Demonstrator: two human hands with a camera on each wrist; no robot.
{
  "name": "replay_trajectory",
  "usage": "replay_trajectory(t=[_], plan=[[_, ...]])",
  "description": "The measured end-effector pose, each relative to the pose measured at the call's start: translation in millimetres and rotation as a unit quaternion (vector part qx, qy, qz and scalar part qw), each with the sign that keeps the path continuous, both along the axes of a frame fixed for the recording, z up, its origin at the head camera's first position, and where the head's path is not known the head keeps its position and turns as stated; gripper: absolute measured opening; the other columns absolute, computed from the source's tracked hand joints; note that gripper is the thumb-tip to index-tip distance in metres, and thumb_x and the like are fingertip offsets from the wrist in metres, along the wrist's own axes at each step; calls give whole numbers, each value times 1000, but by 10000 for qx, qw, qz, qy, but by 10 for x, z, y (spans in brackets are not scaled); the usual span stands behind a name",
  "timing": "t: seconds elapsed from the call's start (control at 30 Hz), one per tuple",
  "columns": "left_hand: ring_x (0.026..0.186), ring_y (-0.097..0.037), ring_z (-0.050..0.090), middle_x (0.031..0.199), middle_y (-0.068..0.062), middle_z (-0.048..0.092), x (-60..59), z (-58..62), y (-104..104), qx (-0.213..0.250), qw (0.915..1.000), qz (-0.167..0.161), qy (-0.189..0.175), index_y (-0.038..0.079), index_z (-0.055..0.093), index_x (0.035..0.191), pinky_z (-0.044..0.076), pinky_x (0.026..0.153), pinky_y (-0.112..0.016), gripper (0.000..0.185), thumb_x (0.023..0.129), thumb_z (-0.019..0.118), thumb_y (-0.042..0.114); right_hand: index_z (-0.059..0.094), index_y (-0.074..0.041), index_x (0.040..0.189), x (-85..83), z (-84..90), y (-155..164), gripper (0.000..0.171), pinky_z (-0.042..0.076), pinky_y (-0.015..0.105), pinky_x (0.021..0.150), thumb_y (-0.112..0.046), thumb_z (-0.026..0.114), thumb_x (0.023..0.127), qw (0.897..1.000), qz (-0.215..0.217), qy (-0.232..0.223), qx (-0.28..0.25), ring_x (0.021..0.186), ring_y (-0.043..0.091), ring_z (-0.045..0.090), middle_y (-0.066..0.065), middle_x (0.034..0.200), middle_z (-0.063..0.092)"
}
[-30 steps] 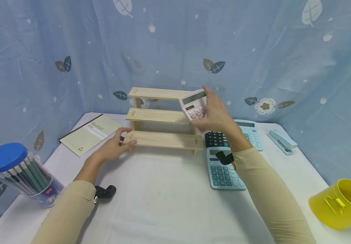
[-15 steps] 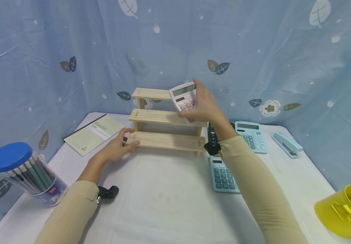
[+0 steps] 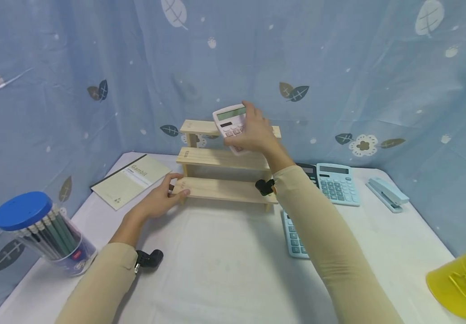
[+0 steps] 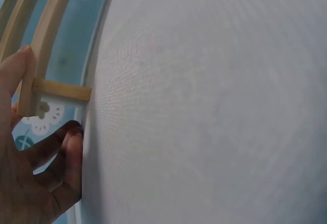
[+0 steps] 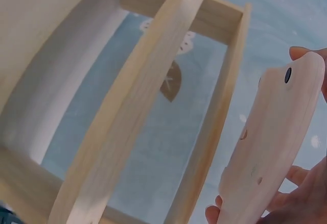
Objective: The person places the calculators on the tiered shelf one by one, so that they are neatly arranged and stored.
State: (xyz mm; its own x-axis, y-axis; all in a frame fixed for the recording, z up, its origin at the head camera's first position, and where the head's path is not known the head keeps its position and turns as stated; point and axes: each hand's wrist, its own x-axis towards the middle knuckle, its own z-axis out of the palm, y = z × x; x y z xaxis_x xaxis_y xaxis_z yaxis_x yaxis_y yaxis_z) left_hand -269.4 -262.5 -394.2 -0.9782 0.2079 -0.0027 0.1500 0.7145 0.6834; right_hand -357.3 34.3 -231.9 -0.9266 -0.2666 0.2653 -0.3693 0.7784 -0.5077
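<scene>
One pink calculator (image 3: 230, 121) is up in the air before the upper boards of a three-tier wooden rack (image 3: 225, 189), its display side toward the head camera; the right wrist view shows its back and a gap between it and the boards. The right hand (image 3: 255, 130) pinches it between thumb and fingers, covering its right side and some keys. The left hand (image 3: 160, 198) grips the left end of the lowest board. On the desk (image 3: 217, 270), the right sleeve (image 3: 326, 238) hides most of the nearer blue calculator (image 3: 293, 236) and part of a dark calculator (image 3: 310, 170); a second blue calculator (image 3: 338, 184) and a stapler (image 3: 387, 194) show beyond. A yellow bucket (image 3: 453, 283) is cut off at the right edge. "Gambit" is readable on the notebook (image 3: 129, 180), its smaller print not; the red label on the blue-lidded pencil tub (image 3: 73, 256) is too small to read. Compared with a second ago, the pink calculator is farther left and a little higher, and the sleeve covers more of the dark one.
</scene>
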Motion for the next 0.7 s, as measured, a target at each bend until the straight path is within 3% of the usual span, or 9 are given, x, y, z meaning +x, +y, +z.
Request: replay_trajectory(t=[0.33, 0.7], plan=[[125, -42, 59, 139, -29, 56, 14, 7, 11, 40, 10000, 51, -51, 24, 22, 159, 48, 100, -57, 75, 101, 55, 60, 19, -19, 163, -191, -41, -203, 114, 38, 52, 106, -49, 83, 74, 9997, -50, -223, 54, 124, 36, 43, 14, 149, 40], [123, -40, 59, 138, -27, 56, -2, 9, 10, -21, 9999, 115, -82, 26, 21, 159, 49, 98, -56, 77, 100, 53, 63, 45, -19, 149, -278, -86, -374, 87, 35, 56, 108, -56, 79, 78, 9992, -216, -272, 180, 124, 36, 43, 12, 154, 38]])
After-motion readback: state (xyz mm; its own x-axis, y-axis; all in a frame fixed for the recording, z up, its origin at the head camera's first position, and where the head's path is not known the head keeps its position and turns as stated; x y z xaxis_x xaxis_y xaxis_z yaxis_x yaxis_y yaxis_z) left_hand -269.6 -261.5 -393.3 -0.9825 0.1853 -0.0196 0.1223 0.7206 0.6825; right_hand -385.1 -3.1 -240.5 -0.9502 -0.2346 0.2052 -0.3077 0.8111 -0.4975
